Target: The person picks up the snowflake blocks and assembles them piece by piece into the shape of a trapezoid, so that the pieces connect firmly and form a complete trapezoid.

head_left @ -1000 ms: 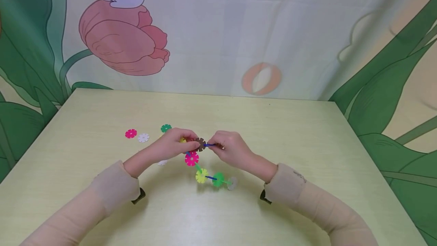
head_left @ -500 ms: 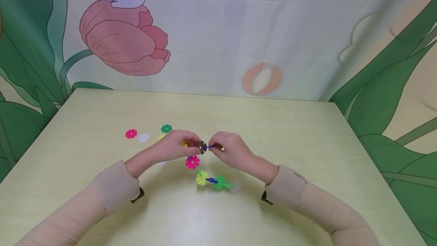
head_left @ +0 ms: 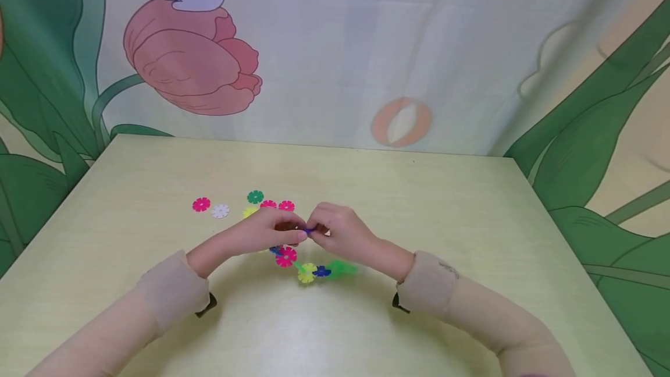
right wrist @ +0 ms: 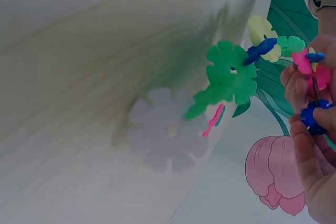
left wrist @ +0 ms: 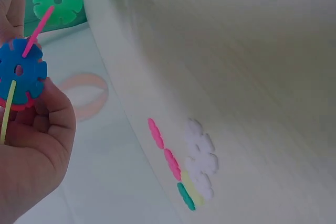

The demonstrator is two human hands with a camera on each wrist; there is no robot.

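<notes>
Fingers of my left hand (head_left: 262, 230) grip a linked chain of notched plastic snowflake discs. In the right wrist view a brown disc (right wrist: 315, 86) in that grip stands edge-on against a dark blue disc (right wrist: 313, 118). My right hand (head_left: 342, 230) pinches this blue disc, its fingertips right at the left hand's. Below the hands hangs the rest of the chain: a pink disc (head_left: 285, 256), a yellow one (head_left: 307, 273), another dark blue one (head_left: 321, 271) and green discs (head_left: 340, 269). A whitish clear disc (right wrist: 168, 129) ends it. The left wrist view shows a lighter blue disc (left wrist: 21, 72) by the left fingers.
Loose discs lie on the pale wooden table (head_left: 445, 202) beyond and left of the hands: a pink disc (head_left: 201, 205), a white disc (head_left: 220, 211), a dark green disc (head_left: 255, 197) and several more. A printed curtain (head_left: 324, 45) hangs behind the table's far edge.
The hands have come together, the right one moving left with the blue disc. The brown disc is now covered in the head view. The hanging pink disc has shifted left and down.
</notes>
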